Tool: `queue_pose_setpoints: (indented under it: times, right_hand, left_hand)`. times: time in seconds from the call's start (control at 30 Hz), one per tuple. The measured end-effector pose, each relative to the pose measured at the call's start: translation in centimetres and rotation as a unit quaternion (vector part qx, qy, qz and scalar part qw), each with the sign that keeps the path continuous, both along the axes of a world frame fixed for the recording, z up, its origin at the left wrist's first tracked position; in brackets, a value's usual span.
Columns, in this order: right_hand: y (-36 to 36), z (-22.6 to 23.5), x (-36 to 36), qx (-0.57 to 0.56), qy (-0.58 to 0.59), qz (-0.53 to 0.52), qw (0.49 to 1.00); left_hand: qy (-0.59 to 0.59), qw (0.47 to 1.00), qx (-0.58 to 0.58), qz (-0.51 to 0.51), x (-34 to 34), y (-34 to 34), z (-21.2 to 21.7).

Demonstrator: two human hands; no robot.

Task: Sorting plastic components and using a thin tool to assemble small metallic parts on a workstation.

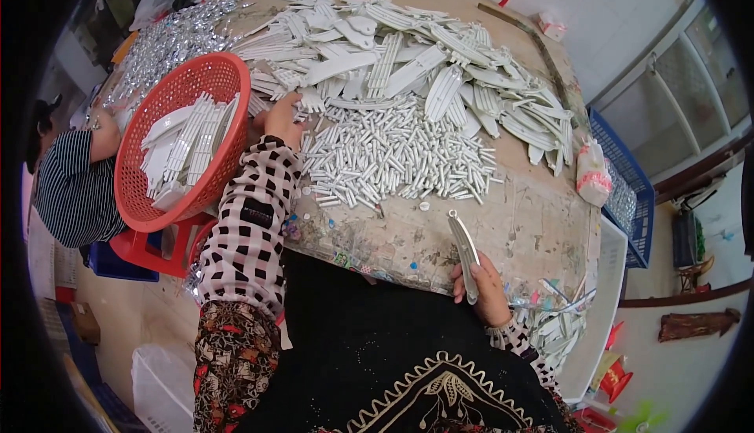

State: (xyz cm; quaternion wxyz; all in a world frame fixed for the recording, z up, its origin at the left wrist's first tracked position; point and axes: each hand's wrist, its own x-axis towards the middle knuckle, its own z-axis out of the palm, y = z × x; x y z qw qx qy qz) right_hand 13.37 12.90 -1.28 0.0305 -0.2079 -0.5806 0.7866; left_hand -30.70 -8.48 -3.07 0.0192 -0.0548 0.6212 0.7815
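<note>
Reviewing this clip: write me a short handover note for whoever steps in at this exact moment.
Left hand: reaching into the heap of white plastic frames, touching them by the red basket.
Right hand: fingers shut on a slim grey tool at the table edge.
Small white pieces lie piled mid-table, already off their frames.
Done: some frames sit in the basket.
Left: a large heap of frames on the table.

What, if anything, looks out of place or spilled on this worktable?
Nothing looks spilled by accident. The table holds loose heaps: small white tubes and long white slotted pieces. The left hand reaches into them beside the red basket; the right hand holds one grey piece. The tabletop is stained and worn.
</note>
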Motion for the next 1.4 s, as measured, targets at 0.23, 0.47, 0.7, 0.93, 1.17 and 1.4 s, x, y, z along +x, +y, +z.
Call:
queue_pose_setpoints:
  times: [0.23,0.47,0.7,0.93,1.17,1.4]
  right_hand:
    - [0.3,-0.3,-0.1,-0.027,0.009,0.011,1.000]
    - [0.2,0.3,-0.4,-0.006,-0.002,0.018,1.000]
    - [0.4,-0.1,-0.3,-0.021,0.008,0.017,1.000]
    - [0.7,-0.4,-0.2,-0.028,0.019,0.023,0.999]
    - [0.7,-0.3,0.0,-0.018,0.025,0.028,0.999]
    - [0.5,-0.5,0.2,-0.016,0.032,0.023,0.999]
  left_hand:
    - [-0.105,0.982,0.111,0.110,2.9,-1.6,2.4]
    - [-0.101,0.989,0.096,0.059,9.0,-1.5,3.3]
    - [-0.071,0.984,0.104,-0.122,14.5,-1.0,3.8]
    - [0.103,0.873,-0.436,-0.195,15.5,-5.6,4.6]
    - [0.462,0.715,-0.520,-0.067,9.5,-2.8,7.4]
    - [0.502,0.488,-0.660,-0.274,3.1,-0.8,8.2]
